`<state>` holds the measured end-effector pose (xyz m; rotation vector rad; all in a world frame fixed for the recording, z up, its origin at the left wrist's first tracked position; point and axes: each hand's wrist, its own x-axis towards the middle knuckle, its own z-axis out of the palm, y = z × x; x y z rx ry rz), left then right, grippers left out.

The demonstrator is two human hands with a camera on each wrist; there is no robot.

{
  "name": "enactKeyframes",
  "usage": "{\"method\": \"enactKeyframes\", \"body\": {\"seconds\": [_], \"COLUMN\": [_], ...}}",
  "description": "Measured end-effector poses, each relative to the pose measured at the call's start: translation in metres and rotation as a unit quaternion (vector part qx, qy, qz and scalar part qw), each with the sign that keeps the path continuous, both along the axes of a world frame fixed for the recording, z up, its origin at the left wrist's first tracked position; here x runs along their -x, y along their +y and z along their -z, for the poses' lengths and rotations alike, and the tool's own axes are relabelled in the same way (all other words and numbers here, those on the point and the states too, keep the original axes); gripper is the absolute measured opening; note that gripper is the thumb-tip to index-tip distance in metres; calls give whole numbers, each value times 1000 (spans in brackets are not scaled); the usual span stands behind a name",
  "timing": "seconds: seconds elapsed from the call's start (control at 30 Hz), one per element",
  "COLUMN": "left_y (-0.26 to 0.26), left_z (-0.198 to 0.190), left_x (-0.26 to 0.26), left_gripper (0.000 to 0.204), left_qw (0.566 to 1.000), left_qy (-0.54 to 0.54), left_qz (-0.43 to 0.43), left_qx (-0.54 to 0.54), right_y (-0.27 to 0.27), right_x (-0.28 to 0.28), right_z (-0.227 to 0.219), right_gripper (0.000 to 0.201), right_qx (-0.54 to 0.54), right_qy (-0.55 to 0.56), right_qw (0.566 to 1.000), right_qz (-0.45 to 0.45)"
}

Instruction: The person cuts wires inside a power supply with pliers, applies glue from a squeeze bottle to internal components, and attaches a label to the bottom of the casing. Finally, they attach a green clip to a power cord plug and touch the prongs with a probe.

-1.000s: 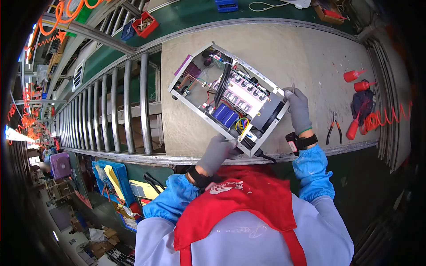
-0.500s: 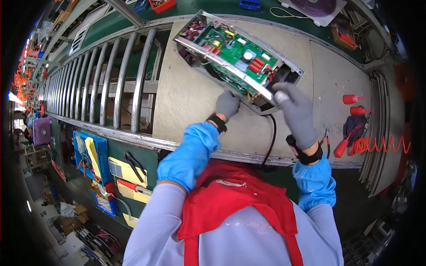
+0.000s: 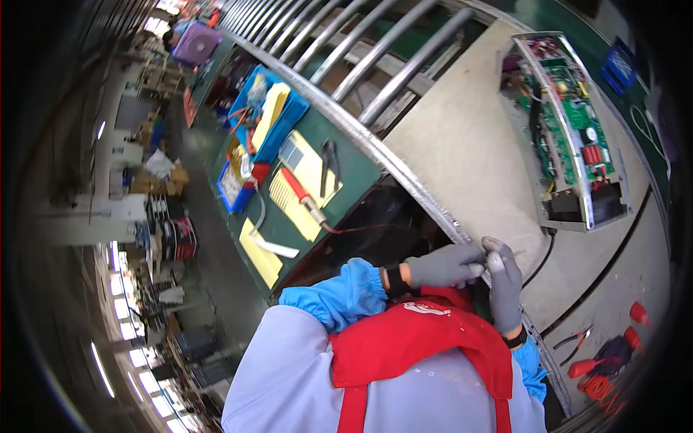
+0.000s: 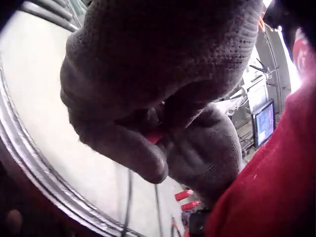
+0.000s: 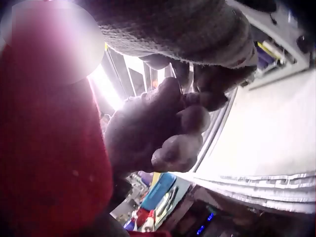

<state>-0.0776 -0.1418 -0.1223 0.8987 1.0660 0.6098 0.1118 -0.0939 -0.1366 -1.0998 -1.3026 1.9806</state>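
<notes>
Both grey-gloved hands meet in front of the red apron in the head view. My left hand [image 3: 449, 265] has its fingers curled; a small red piece [image 4: 154, 137] shows between thumb and fingers in the left wrist view, mostly hidden. Close against it, my right hand [image 3: 504, 285] pinches a thin metal piece [image 5: 176, 78], whose full shape is hidden. Apart from both hands, the open metal-framed unit [image 3: 586, 166] lies on the bench with its green circuit board [image 3: 576, 115] showing. A black cable [image 3: 546, 261] runs from its near end.
Metal rollers [image 3: 397, 76] adjoin the bench [image 3: 462, 137]. On the green side table are a blue tray [image 3: 292, 112], yellow cards [image 3: 261, 249] and a red-handled tool [image 3: 299, 189]. Pliers [image 3: 574, 345] and red bottles [image 3: 639, 314] lie at right.
The unit was turned to show its green board and let go. Both hands have moved back to the apron and come together. The head view has swung left.
</notes>
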Motion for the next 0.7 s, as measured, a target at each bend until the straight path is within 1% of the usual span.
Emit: {"method": "enactKeyframes", "body": {"seconds": [0.03, 0.07, 0.1, 0.13, 0.17, 0.2, 0.23, 0.27, 0.3, 0.33, 0.37, 0.4, 0.43, 0.47, 0.5, 0.57, 0.6, 0.63, 0.7], "left_y": [-16, -28, -51, -66, -87, -100, -121, -149, -177, -174, -187, -200, -198, -198, -200, -208, -219, -230, -250], "left_z": [1, -16, -4, -10, 7, -2, 5, 30, 56, 33, 42, 52, 52, 51, 50, 51, 55, 60, 55], "left_x": [9, 19, 32, 49, 69, 92, 122, 161, 202, 201, 228, 254, 263, 269, 270, 260, 254, 247, 205], "left_gripper": [32, 28, 27, 25, 23, 21, 21, 21, 22, 22, 21, 21, 24, 25, 26, 29, 30, 27, 24], "left_qw": [1000, 996, 988, 971, 945, 913, 887, 873, 849, 800, 818, 829, 796, 793, 786, 798, 825, 856, 891], "left_qy": [15, 32, 49, 52, 82, 136, 78, -26, -130, 129, 174, 219, 165, 176, 192, 220, 191, 125, 169], "left_qz": [-23, -76, -139, -218, -301, -372, -442, -475, -502, -577, -544, -513, -579, -578, -580, -557, -531, -500, -412], "left_qx": [10, 42, 52, 83, 98, 100, 110, 104, 103, 106, 72, 36, 70, 83, 96, 70, 42, 37, 90], "right_y": [-2, -1, -5, -19, -29, -46, -64, -77, -97, -115, -135, -156, -173, -183, -192, -207, -208, -212, -211], "right_x": [7, 16, 20, 24, 20, 10, -2, -13, -31, -47, -68, -85, -98, -110, -122, -133, -135, -145, -146], "right_z": [7, 12, 18, 22, 35, 52, 63, 64, 84, 97, 103, 105, 107, 110, 113, 116, 114, 130, 141], "right_gripper": [34, 35, 36, 40, 44, 44, 44, 45, 45, 44, 44, 41, 39, 36, 36, 35, 44, 47, 54], "right_qx": [-17, -35, -53, -97, -83, -81, -78, -60, -64, -49, -29, 38, 99, 152, 162, 181, 187, 147, 120], "right_qy": [-17, -36, -59, -103, -127, -162, -198, -250, -293, -315, -341, -361, -375, -379, -400, -429, -459, -475, -507], "right_qw": [998, 991, 981, 975, 965, 958, 951, 936, 923, 919, 914, 912, 907, 903, 896, 882, 866, 867, 853], "right_qz": [-63, -122, -177, -174, -212, -220, -224, -242, -241, -232, -220, -193, -164, -134, -108, -77, -56, -34, 35]}}
